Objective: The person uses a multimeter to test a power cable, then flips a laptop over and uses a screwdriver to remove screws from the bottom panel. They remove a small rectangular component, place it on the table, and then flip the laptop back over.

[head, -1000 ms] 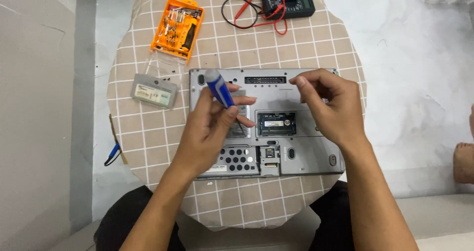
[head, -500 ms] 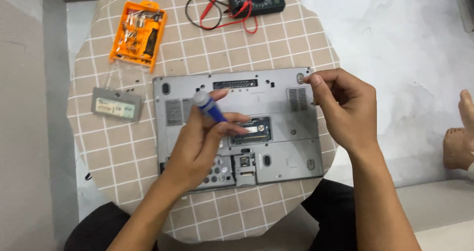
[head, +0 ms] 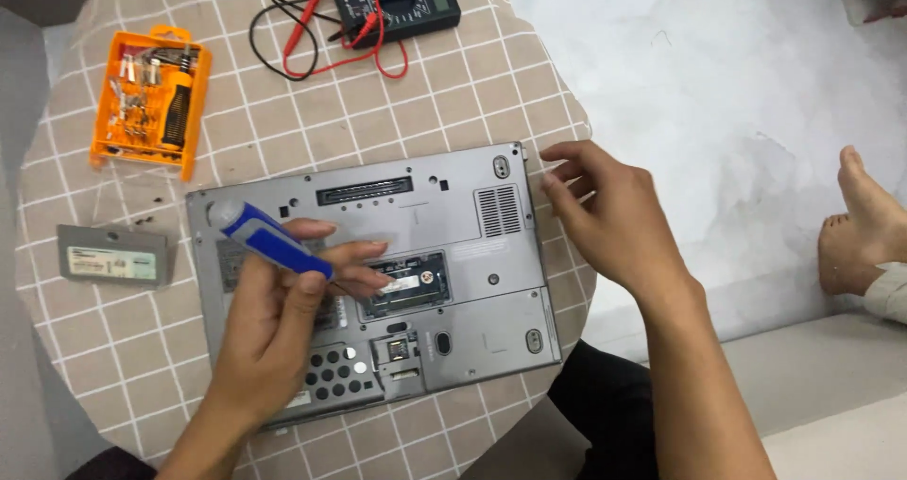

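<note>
A grey laptop [head: 453,215] lies upside down on a round table with a checked cloth [head: 491,93]. My left hand [head: 283,319] grips a blue-and-white screwdriver [head: 269,239], its tip hidden under my fingers near the open memory bay [head: 406,286]. My right hand [head: 609,215] hovers at the laptop's right edge, over the cloth, fingers loosely curled; whether something small is pinched in them cannot be told.
An orange screwdriver-bit case [head: 149,97] sits at the back left. A black multimeter [head: 397,3] with red and black leads lies at the back. A grey cover panel [head: 113,253] rests left of the laptop, loose screws beside it. Another person's bare foot [head: 864,225] is at right.
My right hand has moved from the laptop's middle out past its right edge. My left hand keeps the screwdriver over the memory bay. The camera view has shifted and tilted.
</note>
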